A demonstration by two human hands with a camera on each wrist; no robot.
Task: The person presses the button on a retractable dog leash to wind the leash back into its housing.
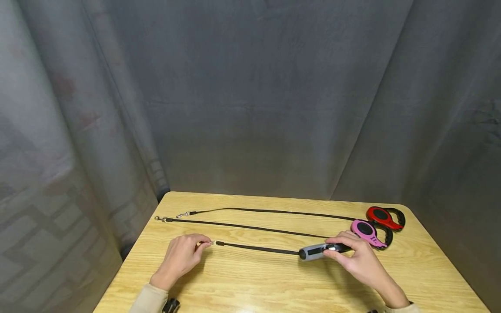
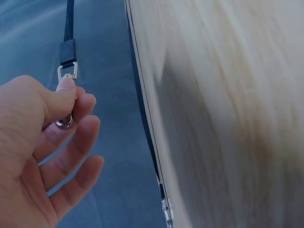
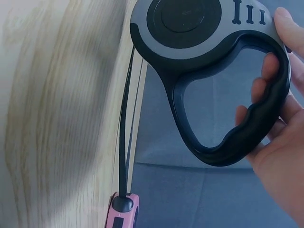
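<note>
Between the thumb and forefinger of my left hand (image 1: 182,256) is the metal snap hook (image 2: 66,121) of a black strap (image 1: 260,248). The strap runs right, drawn straight, into a grey and black retractable dog leash (image 1: 313,251). My right hand (image 1: 358,258) grips this leash by its black loop handle (image 3: 259,128), fingers curled through the loop. In the right wrist view its grey casing shows a round black disc and bone-shaped marks. Behind it on the table lies a pink retractable leash (image 1: 362,230), and farther back a red one (image 1: 379,214).
The straps of the pink and red leashes stretch left across the wooden table (image 1: 242,278), ending in metal snap hooks, one of them the front hook (image 1: 160,219) near the left edge. Grey curtains (image 1: 250,108) stand behind and beside the table.
</note>
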